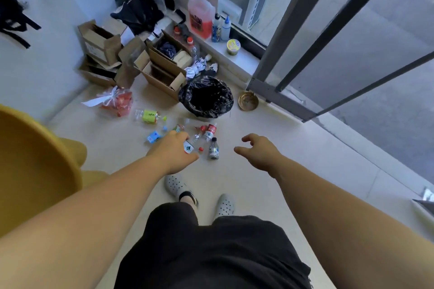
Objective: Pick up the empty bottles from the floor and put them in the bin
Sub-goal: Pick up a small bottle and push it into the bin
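Several empty plastic bottles lie on the pale floor in front of a bin lined with a black bag (220, 91). One has a green label (149, 117), one a red label (211, 129), and a small one has a black cap (214, 149). A blue-labelled one (153, 136) lies just left of my left hand. My left hand (172, 151) is closed around a clear bottle with a white label (188, 147), low over the pile. My right hand (257, 151) hovers to the right of the bottles, fingers curled apart and holding nothing.
Open cardboard boxes (162, 65) and dark clothes are stacked behind the bin by the wall. A brass bowl (248, 101) sits right of the bin, near the sliding door frame (281, 91). A red wrapped packet (117, 101) lies at left. A yellow seat (35, 166) is beside my left arm.
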